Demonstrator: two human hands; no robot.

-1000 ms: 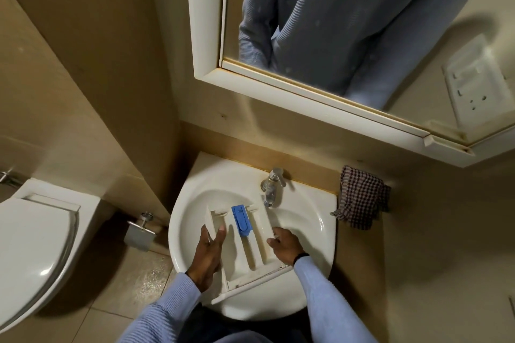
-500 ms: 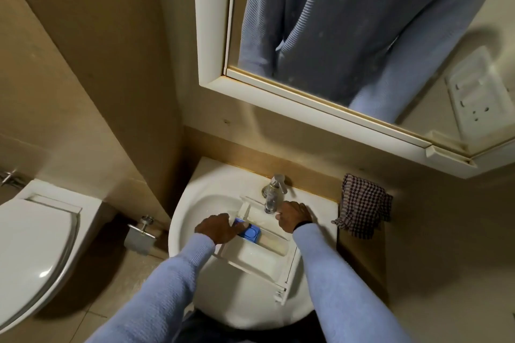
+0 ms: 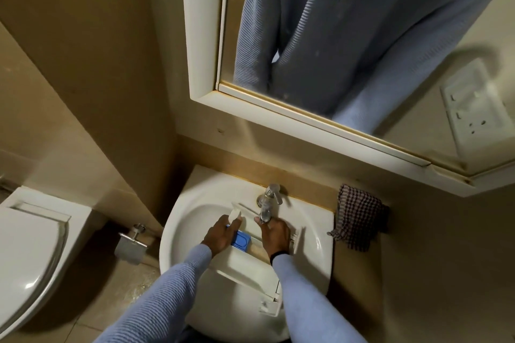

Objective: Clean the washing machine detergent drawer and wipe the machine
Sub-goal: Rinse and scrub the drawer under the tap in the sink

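Observation:
The white detergent drawer (image 3: 246,266) lies tilted in the sink basin (image 3: 189,220), its far end under the tap (image 3: 269,200) and its front panel (image 3: 269,307) toward me. A blue insert (image 3: 241,240) shows in one compartment. My left hand (image 3: 220,237) grips the drawer's far left corner, with a white edge showing above the thumb. My right hand (image 3: 274,235) holds the drawer's right side, fingers reaching up to just below the spout. No running water is visible.
A checked cloth (image 3: 358,217) hangs at the sink's right rear corner. A mirror (image 3: 362,36) hangs above, and a toilet (image 3: 30,253) stands at the left with a paper holder (image 3: 131,245) on the wall between.
The drawer has been turned and raised from lying lengthwise in the basin to sit under the tap. My right hand has come down from the tap onto the drawer.

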